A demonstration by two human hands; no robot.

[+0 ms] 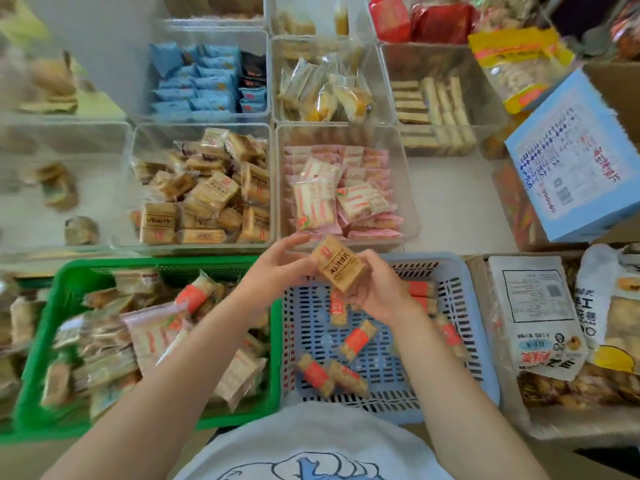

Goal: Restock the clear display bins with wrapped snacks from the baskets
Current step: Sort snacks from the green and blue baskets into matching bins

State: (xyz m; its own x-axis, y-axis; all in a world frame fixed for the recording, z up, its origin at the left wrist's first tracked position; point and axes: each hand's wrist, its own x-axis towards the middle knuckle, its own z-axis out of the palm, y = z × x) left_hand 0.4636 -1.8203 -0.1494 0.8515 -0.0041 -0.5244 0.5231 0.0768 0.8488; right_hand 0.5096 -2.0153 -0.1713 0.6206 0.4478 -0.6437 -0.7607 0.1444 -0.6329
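Right hand (375,292) grips tan printed snack pack (341,268), tilted.

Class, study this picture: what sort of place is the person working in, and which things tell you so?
Probably a snack shop's display counter or stockroom. Clear bins hold sorted wrapped snacks, a green basket and a blue basket hold loose stock, and the right hand holds a brown wrapped snack.

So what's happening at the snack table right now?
A person is restocking. The right hand grips a brown wrapped snack above the blue basket, and the left hand touches it with loose fingers. The clear bin of matching brown packs sits just ahead to the left, beside the bin of pink packs. The green basket holds many mixed packs; the blue one holds only a few.
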